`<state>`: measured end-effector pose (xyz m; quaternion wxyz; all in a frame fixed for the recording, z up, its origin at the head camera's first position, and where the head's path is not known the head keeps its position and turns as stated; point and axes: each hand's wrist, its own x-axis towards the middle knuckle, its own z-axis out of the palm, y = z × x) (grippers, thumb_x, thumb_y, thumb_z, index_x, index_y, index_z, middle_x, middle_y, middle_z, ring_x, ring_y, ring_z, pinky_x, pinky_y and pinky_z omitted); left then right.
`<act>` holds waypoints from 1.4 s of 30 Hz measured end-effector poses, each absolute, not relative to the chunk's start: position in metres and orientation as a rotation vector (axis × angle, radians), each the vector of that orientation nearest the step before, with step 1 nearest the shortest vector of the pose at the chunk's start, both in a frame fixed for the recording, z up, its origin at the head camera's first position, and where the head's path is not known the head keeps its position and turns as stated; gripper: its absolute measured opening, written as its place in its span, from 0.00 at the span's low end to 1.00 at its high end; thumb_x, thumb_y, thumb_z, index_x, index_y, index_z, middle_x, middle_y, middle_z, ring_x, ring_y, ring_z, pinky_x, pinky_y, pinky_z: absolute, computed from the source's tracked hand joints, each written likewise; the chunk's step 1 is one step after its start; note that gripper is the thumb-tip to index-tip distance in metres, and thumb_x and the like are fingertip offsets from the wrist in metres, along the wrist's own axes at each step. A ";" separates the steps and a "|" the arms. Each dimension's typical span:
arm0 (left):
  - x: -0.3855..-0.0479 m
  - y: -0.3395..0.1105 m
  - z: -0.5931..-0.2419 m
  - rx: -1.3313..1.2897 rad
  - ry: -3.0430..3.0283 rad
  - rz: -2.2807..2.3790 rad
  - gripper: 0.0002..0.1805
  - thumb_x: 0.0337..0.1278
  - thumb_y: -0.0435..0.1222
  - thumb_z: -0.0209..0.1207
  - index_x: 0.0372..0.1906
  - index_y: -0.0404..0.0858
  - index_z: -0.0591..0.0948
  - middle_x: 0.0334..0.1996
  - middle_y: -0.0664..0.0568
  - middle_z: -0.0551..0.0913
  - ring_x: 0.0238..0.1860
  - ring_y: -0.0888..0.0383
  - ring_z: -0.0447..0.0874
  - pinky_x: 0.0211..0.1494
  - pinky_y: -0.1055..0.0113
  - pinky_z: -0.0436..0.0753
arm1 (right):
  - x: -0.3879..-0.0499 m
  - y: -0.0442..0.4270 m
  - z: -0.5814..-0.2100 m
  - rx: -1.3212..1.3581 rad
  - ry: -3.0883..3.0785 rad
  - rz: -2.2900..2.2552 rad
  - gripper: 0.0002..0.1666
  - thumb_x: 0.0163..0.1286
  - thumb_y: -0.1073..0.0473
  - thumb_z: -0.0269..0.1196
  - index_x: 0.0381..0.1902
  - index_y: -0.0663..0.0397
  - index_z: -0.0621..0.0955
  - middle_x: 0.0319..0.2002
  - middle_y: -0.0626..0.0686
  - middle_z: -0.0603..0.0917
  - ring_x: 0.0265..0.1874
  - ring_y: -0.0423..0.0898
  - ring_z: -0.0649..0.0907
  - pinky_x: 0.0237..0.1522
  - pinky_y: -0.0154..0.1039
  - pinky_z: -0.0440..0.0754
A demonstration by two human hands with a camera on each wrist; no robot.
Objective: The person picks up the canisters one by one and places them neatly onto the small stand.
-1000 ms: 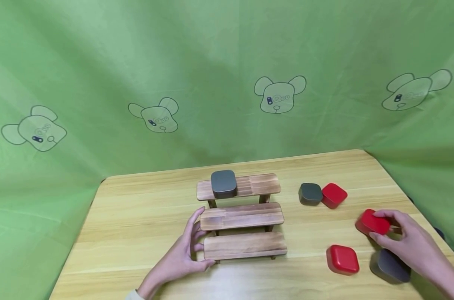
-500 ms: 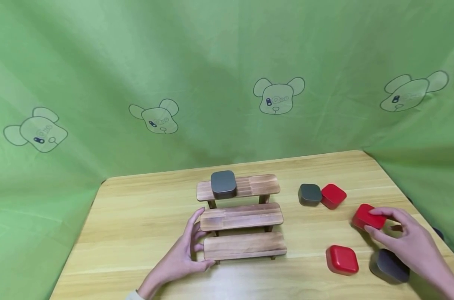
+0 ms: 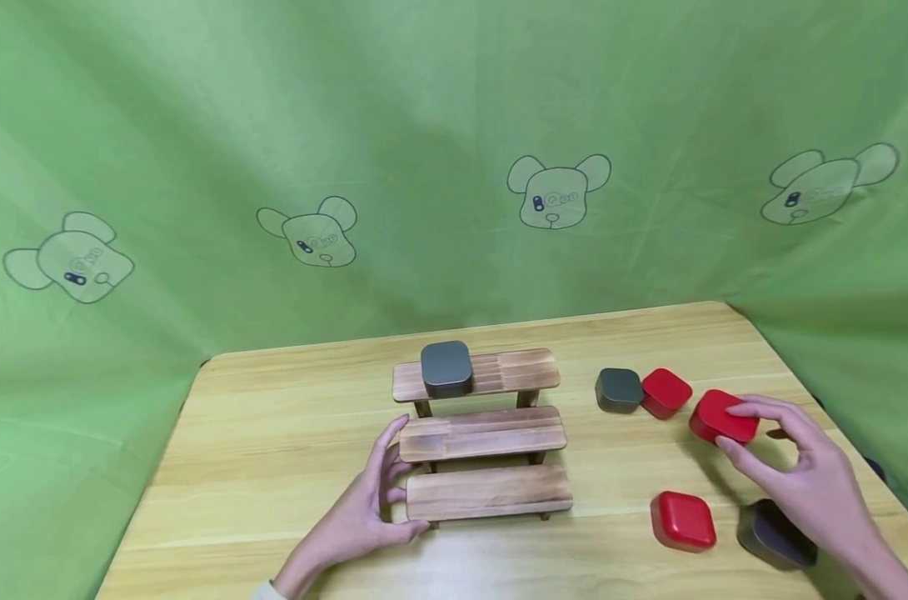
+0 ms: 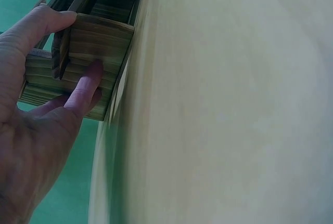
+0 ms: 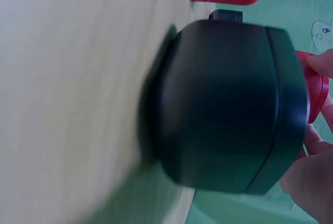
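Observation:
My right hand (image 3: 817,471) pinches a red rounded box (image 3: 724,417) between thumb and fingers, above the table with a shadow below. The right wrist view shows that red box (image 5: 314,86) partly behind a large dark box (image 5: 223,104), with the hand (image 5: 312,177) at the right edge. At the left end of a three-step wooden stand (image 3: 487,492), my left hand (image 3: 360,504) curves round the side. In the left wrist view its fingers (image 4: 83,91) press the stand's side panel (image 4: 101,42). A dark grey box (image 3: 446,367) sits on the top step's left part.
Right of the stand, a dark box (image 3: 619,389) and a red box (image 3: 666,392) stand side by side. Nearer the front are another red box (image 3: 683,521) and a dark box (image 3: 776,533), below the right hand. Green cloth (image 3: 439,167) hangs behind the wooden table (image 3: 274,417).
The right hand has carried the red box away from the front and slightly left, towards the dark and red pair. The left hand and the stand have stayed in place.

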<state>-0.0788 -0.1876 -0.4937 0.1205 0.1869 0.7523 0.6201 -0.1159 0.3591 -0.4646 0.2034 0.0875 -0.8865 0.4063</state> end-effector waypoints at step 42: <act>-0.076 -0.186 -0.496 0.554 2.219 1.808 0.78 0.47 0.25 0.82 0.90 0.64 0.41 0.88 0.36 0.39 0.78 0.34 0.66 0.72 0.59 0.81 | -0.130 0.249 -0.397 0.701 -2.321 1.341 0.40 0.58 0.82 0.76 0.68 0.56 0.83 0.35 0.48 0.79 0.36 0.41 0.78 0.42 0.27 0.80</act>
